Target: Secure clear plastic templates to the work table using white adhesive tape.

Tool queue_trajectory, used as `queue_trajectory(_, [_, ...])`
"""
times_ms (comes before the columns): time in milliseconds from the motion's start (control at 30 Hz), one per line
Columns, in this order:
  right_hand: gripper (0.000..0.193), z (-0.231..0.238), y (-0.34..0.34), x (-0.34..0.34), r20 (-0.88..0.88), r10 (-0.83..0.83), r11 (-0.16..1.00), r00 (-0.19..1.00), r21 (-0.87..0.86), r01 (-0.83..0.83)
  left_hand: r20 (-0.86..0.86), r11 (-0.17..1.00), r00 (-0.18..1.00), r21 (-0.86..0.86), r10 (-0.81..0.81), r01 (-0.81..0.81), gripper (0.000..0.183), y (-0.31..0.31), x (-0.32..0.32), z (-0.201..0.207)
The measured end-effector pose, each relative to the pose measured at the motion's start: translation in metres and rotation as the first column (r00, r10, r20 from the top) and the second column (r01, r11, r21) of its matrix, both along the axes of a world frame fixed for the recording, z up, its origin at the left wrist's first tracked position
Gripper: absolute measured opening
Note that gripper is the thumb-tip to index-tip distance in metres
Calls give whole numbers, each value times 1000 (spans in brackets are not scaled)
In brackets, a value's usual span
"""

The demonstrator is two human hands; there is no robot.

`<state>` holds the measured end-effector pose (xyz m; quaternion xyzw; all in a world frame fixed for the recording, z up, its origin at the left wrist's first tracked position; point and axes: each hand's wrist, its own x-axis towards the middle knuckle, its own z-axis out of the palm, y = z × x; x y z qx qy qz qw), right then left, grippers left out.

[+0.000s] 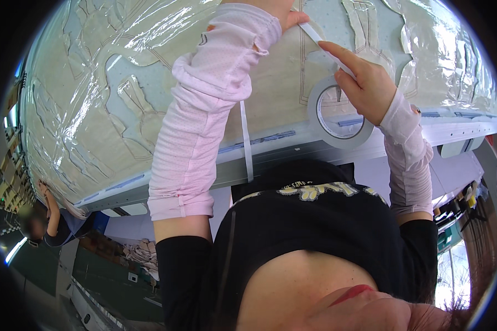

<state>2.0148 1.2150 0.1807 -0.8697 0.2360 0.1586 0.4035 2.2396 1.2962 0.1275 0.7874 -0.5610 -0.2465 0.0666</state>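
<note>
Closest in, on the near side of the white tape roll (313,110), is the person's black shirt (309,220) with its yellow flower print. Pink sleeve covers (188,143) clothe both forearms, one reaching past the roll on its left, the other ending at the wrist just to its right.

The roll itself lies over the near edge of the tabletop (453,131), its ring seen almost full round. The right hand (367,88) is over the roll's upper right side; its grip pinches a white tape strip (310,32) between forefinger and thumb. To the left of the roll, a second white strip (246,138) comes out from under the left sleeve and crosses the tabletop edge, where short blue strips (259,141) also lie.

Beyond the roll, beige material (284,88) with dark outlines and irregular openings spreads under shiny clear film (72,127). The left hand (284,12) is on the roll's far side, slightly left, with its thumb at the strip's far end; the picture cuts off its fingers, so I cannot tell how that grip stands.

Well to the left of the roll, a heap of pale cloth (143,256) sits below tabletop level, and farther off a co-worker (52,207) has an arm against the tabletop's edge.
</note>
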Motion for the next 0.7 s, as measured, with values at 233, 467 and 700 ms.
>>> queue_trajectory(233, [62,8,8,18,-248,169,949,954,-220,-226,74,986,996,-161,57,-44,34,13,-19,3])
queue_trajectory(467, [65,10,8,29,-324,165,948,932,-210,-241,158,914,987,-397,-20,82,7,49,-45,30])
queue_trajectory(700, [60,5,7,17,-237,113,974,965,-164,-155,-13,774,1000,-634,-9,-1,6,68,-75,21])
